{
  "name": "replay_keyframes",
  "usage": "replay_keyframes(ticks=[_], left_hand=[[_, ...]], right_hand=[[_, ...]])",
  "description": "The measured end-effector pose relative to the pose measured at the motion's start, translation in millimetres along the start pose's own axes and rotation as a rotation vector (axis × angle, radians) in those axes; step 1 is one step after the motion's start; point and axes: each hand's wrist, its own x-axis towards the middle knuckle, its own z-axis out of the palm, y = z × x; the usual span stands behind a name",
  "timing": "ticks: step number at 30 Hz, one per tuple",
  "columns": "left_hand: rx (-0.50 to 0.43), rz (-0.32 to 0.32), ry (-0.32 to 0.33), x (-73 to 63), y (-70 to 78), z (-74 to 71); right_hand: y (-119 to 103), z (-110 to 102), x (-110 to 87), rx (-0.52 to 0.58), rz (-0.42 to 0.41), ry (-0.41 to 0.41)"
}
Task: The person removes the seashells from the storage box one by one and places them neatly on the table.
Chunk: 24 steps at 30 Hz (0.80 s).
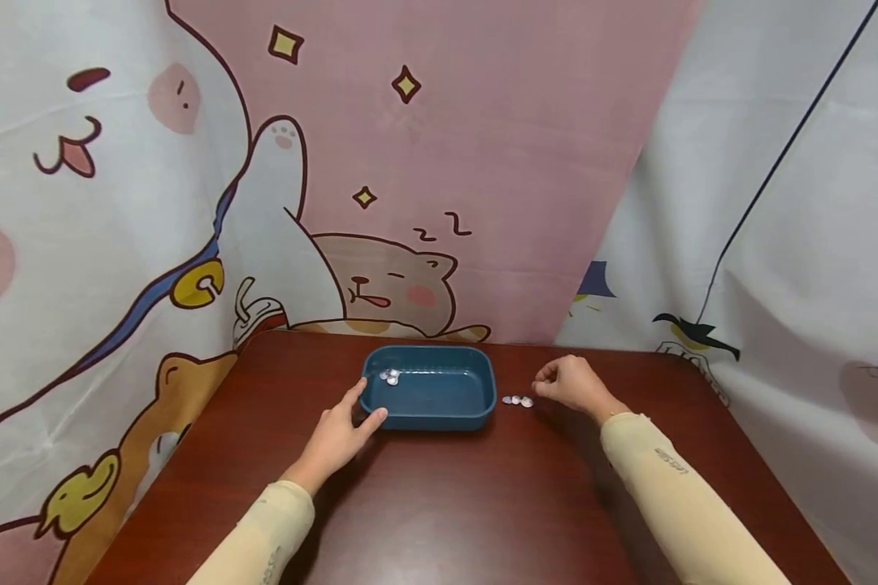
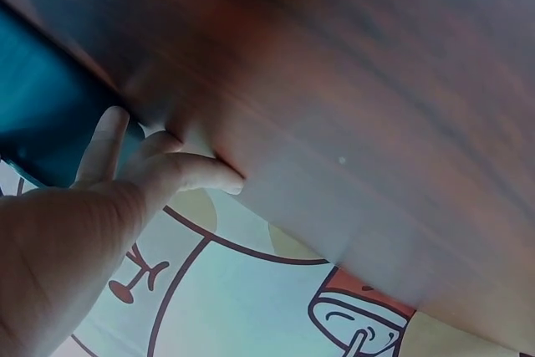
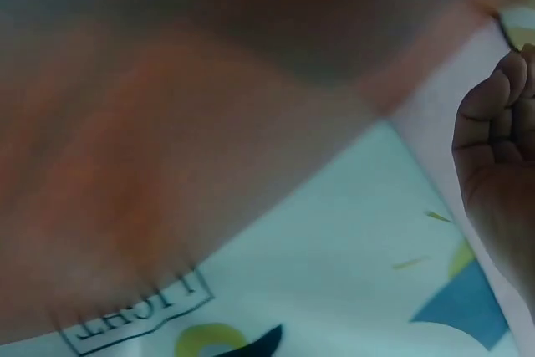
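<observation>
A dark blue rectangular tray (image 1: pixel 439 423) rests on the table. My left hand (image 1: pixel 334 436) is at its near left corner, thumb by the front rim and fingers along the left side. In the left wrist view the thumb (image 2: pixel 109 135) lies against the tray and the other fingers reach down by the table. Inside the tray, at its left, sit a few small, round, pale shiny pieces (image 1: pixel 391 376). Three similar pieces (image 1: pixel 516 400) lie in a row right of the tray. My right hand (image 1: pixel 572 385) is just above this row, fingers curled; nothing shows between the fingertips.
The reddish-brown wooden table (image 1: pixel 439 504) runs back to a cartoon-printed cloth (image 1: pixel 497 162). More printed cloth hangs along the left and right sides. Both forearms wear pale yellow sleeves (image 1: pixel 673 487).
</observation>
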Motion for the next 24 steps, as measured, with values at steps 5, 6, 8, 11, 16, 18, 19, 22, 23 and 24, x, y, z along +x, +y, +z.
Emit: replay_keyframes(ticks=[5,6,8,11,16,18,19,22,23,24], left_hand=[[0.003,0.012,-0.009,0.9,-3.4,-0.4],[0.003,0.012,-0.01,1.2,-3.7,-0.3],[0.002,0.012,-0.009,1.7,-3.8,-0.2],[0.003,0.011,-0.008,2.0,-3.1,-0.9],[0.006,0.014,-0.011,1.1,-1.6,-3.0],[0.005,0.013,-0.011,1.0,-1.4,-3.5],[0.004,0.012,-0.012,0.9,-1.4,-3.7],[0.006,0.009,-0.016,0.6,-1.6,-3.5],[0.006,0.008,-0.017,0.3,-1.7,-3.3],[0.005,0.007,-0.018,0.1,-1.8,-3.1]], right_hand=[[25,13,-14.9,-0.023,-0.034,-0.083],[27,16,-16.5,-0.029,-0.039,-0.086],[29,20,-18.0,-0.036,-0.057,-0.079],[31,23,-17.7,-0.036,-0.064,-0.081],[32,26,-15.8,-0.009,-0.023,-0.092],[32,26,-15.7,-0.002,-0.02,-0.091],[32,26,-15.8,-0.001,-0.018,-0.09],[30,25,-17.1,0.0,-0.01,-0.088],[30,25,-17.8,0.0,-0.012,-0.088],[29,25,-18.3,0.001,-0.009,-0.088]])
